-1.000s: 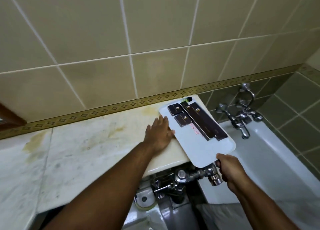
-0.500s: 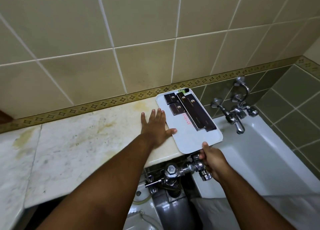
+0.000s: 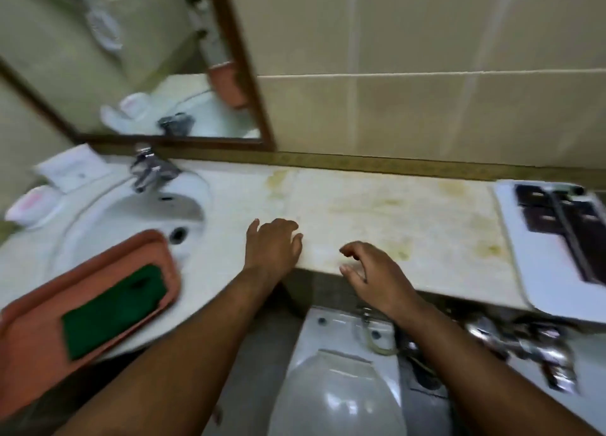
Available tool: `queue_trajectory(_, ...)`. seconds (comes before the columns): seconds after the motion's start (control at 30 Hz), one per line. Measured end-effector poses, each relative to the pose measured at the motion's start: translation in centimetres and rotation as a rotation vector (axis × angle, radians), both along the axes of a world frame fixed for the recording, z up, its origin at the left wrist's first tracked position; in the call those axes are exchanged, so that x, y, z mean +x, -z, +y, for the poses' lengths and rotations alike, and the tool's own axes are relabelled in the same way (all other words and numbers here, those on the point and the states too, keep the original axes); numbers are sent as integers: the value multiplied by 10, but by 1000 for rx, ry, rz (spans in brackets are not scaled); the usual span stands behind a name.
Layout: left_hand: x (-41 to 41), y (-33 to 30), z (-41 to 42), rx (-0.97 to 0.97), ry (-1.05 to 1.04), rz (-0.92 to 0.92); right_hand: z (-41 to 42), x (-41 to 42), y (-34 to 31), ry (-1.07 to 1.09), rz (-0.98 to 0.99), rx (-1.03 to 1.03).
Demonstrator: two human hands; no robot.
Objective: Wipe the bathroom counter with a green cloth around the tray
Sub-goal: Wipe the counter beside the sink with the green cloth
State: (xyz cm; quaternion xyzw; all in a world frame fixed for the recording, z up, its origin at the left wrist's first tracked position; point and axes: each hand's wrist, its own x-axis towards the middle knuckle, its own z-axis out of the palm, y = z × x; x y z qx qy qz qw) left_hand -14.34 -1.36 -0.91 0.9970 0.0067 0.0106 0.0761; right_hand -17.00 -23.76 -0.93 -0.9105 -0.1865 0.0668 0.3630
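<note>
Both hands are empty: left hand (image 3: 273,247) rests palm-down w/ fingers loosely spread on the counter (image 3: 393,225) near its front edge, right hand (image 3: 370,271) hovers just beside it, fingers curled but holding nothing. Frame is motion-blurred, so fine detail is soft.

Green cloth (image 3: 114,307) lies flat inside an orange tray (image 3: 29,334) at the far left, which sits over the sink basin (image 3: 137,212); well apart from both hands. White tray (image 3: 551,271) w/ dark sachets sits at the counter's right end, overhanging the front edge a bit.

Handling, as I judge it: cloth looks thin, soft, light, prob. limp when lifted — no stiffness to rely on. Best to pinch it at the near-right corner or bunch the middle, then fold into a pad for flat palm pressure. Could be damp; can't tell. Left hand is closer, so likely the one to fetch it.

Counter shows yellowish stains mid-span, so firm rubbing is prob. needed. White tray looks light and could slide on the smooth stone, esp. w/ that overhang — wipe toward it gently or steady it w/ the free hand.
</note>
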Motion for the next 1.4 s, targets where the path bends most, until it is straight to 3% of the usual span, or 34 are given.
queue_trajectory(0.2,-115,-23,232,125,-463,109,240,10,-16,-495,-66,-120)
queue_trajectory(0.37,-198,-4,360,28,-717,360,398,-10,-1,-797,-89,-298)
queue_trajectory(0.53,-213,8,394,-182,-771,268,468,1,12,-905,-91,-632)
queue_trajectory(0.6,-206,12,402,-421,-873,222,485,10,9,-931,-108,-692)
queue_trajectory(0.7,-203,9,412,-836,-976,188,503,12,4,-953,44,-709)
queue_trajectory(0.83,-208,-42,401,-1038,-752,157,490,17,-5,-897,126,-504)
queue_trajectory(1.0,-179,-124,359,-1085,-395,221,417,18,-46,-873,507,145)
queue_trajectory(1.07,-152,-142,333,-1070,-309,203,384,11,-59,-823,602,283)
queue_trajectory(1.2,-91,-122,284,-1098,-277,218,301,18,-52,-603,617,256)
queue_trajectory(1.33,-16,-52,187,-994,-236,406,171,42,-24,-270,600,113)
queue_trajectory(1.4,20,-28,126,-1024,-192,485,110,50,-16,-98,645,148)
